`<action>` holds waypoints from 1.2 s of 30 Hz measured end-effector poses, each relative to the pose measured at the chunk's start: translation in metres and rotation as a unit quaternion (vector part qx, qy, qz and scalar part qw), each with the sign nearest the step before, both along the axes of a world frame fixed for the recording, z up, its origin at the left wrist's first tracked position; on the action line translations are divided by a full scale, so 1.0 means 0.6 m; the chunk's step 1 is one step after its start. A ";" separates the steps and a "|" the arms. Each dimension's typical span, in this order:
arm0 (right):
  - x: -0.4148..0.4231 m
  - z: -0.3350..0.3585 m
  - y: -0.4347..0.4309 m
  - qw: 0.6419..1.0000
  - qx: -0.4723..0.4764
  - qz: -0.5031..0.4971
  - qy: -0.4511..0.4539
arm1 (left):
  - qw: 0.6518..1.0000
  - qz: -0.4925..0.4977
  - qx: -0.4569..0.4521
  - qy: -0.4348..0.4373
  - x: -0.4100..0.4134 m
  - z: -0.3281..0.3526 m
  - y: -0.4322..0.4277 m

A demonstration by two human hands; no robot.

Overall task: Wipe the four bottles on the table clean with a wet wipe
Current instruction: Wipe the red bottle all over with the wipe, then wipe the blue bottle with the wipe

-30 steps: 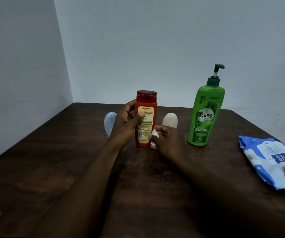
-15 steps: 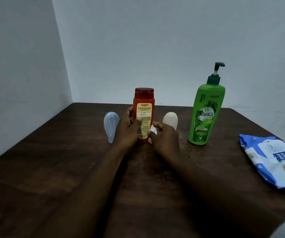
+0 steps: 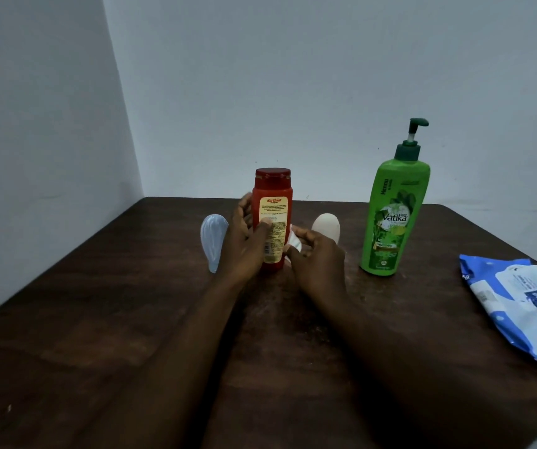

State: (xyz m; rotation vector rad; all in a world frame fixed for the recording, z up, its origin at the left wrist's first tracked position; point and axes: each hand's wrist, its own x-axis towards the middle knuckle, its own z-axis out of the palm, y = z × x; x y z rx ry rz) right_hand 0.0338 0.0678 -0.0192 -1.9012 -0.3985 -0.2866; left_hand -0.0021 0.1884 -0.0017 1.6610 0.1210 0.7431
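A red bottle [image 3: 273,202] stands upright at the table's middle. My left hand [image 3: 242,244] grips its lower body, thumb across the yellow label. My right hand [image 3: 317,259] pinches a white wet wipe [image 3: 294,243] against the bottle's lower right side. A pale blue bottle [image 3: 212,241] stands just left of my left hand. A cream bottle [image 3: 326,225] is partly hidden behind my right hand. To the right stands a tall green pump bottle [image 3: 390,218].
A blue and white pack of wet wipes [image 3: 519,303] lies at the right edge of the dark wooden table [image 3: 98,319]. Walls close off the left and back sides.
The red bottle and both hands have shifted slightly away from me. My right hand keeps the wipe at the bottle's lower right side.
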 end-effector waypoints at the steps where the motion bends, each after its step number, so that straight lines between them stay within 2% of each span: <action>1: -0.001 0.001 -0.003 1.000 0.011 -0.003 -0.008 | 1.000 0.003 -0.001 -0.022 -0.003 0.006 0.000; 6: -0.009 0.005 -0.022 0.996 0.077 0.001 -0.037 | 0.977 0.118 0.079 -0.157 -0.019 0.030 0.009; 9: -0.015 0.009 -0.033 0.993 0.111 0.017 -0.038 | 0.957 0.209 0.050 -0.193 -0.034 0.038 0.023; 12: -0.021 0.008 -0.039 0.993 0.110 0.041 -0.029 | 0.951 0.282 -0.033 -0.125 -0.042 0.033 0.054; 16: -0.030 0.004 -0.046 0.994 0.086 0.063 -0.030 | 0.959 0.255 -0.114 0.042 -0.040 0.018 0.091; 21: -0.033 0.000 -0.051 0.995 0.052 0.084 -0.014 | 0.973 0.173 -0.059 0.140 -0.044 -0.002 0.095; 26: -0.031 -0.005 -0.047 0.995 0.035 0.095 -0.006 | 0.968 0.137 -0.019 0.208 -0.065 -0.021 0.097; 36: -0.033 -0.006 -0.051 0.996 0.016 0.084 -0.018 | 0.958 0.167 0.067 0.225 -0.070 -0.048 0.090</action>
